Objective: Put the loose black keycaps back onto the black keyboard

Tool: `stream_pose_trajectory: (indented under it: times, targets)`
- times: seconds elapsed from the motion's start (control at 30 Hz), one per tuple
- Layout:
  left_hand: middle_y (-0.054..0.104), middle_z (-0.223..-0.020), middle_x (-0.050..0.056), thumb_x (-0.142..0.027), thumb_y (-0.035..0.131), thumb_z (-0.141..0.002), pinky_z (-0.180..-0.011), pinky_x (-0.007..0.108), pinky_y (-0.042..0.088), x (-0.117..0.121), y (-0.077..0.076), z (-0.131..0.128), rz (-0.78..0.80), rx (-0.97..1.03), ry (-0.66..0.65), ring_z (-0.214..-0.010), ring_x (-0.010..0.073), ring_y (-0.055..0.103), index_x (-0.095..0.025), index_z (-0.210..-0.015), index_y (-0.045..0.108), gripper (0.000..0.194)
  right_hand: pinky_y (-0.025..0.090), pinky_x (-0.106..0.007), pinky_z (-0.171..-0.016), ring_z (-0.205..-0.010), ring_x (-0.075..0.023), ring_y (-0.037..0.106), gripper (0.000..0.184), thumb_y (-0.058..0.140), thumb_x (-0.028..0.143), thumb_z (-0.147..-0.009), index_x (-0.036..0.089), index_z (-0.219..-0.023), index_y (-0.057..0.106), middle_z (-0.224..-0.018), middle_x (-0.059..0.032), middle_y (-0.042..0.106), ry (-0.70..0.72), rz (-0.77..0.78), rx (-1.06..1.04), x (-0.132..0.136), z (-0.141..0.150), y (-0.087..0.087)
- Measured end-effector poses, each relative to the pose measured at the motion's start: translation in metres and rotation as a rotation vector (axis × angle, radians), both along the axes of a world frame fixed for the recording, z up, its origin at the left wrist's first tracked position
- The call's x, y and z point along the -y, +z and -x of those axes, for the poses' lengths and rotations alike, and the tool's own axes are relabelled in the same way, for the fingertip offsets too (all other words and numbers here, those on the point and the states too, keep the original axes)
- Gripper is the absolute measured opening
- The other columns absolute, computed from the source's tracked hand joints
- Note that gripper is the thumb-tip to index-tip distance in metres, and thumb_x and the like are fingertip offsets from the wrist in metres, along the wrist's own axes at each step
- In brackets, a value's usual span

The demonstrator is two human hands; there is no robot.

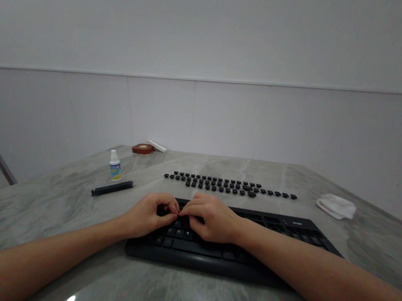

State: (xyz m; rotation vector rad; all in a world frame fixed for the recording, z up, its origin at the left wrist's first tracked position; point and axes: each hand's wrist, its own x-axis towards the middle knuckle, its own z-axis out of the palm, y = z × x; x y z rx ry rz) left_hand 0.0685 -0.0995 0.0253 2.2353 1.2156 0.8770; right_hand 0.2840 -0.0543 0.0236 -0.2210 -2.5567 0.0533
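A black keyboard (202, 261) lies on the grey marbled table, some keys in place at its left front. Over its left part, my left hand (149, 213) is closed in a pinch, thumb against fingertips. Meeting it fingertip to fingertip, my right hand (211, 218) is also closed, its wrist across the keyboard's middle. Anything between the fingers is too small or hidden to make out. Just behind the keyboard, loose black keycaps (218, 184) are set out in three rows. My right forearm covers part of the keyboard's right side.
Left of the keyboard lies a dark stick-like tool (113, 188), with a small spray bottle (115, 166) standing behind it. A reddish-brown case (142, 149) and a white flat object (157, 146) are at the back. A white cloth (336, 206) lies at right. A wall (229, 119) rises behind the table.
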Motion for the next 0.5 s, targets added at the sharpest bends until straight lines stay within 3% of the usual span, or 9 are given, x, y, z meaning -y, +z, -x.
stream_pose_trajectory:
  times: [0.2,0.5]
  targets:
    - [0.062,-0.076,-0.001,-0.024,0.062,-0.079,-0.065,0.025,0.041,-0.0001,-0.0002,0.0015,0.019,-0.089,0.071,-0.071,0.0148,0.053,-0.019,-0.091,0.069,0.015,0.049,-0.03,-0.075,-0.075,-0.0184,0.059,0.026,0.054,0.004,-0.078,0.01,-0.096,0.072,-0.08,-0.0081,0.071,-0.003,-0.016,0.004,0.0012,0.0002,0.002]
    - [0.062,-0.077,-0.001,-0.022,0.062,-0.076,-0.064,0.024,0.042,0.0011,0.0005,-0.0017,0.028,-0.036,0.07,-0.069,0.0137,0.052,-0.016,-0.094,0.066,0.02,0.049,-0.03,-0.073,-0.072,-0.0176,0.058,0.027,0.052,0.004,-0.079,0.011,-0.095,0.072,-0.079,-0.0075,0.07,0.002,-0.036,0.013,0.0027,0.0002,0.0035]
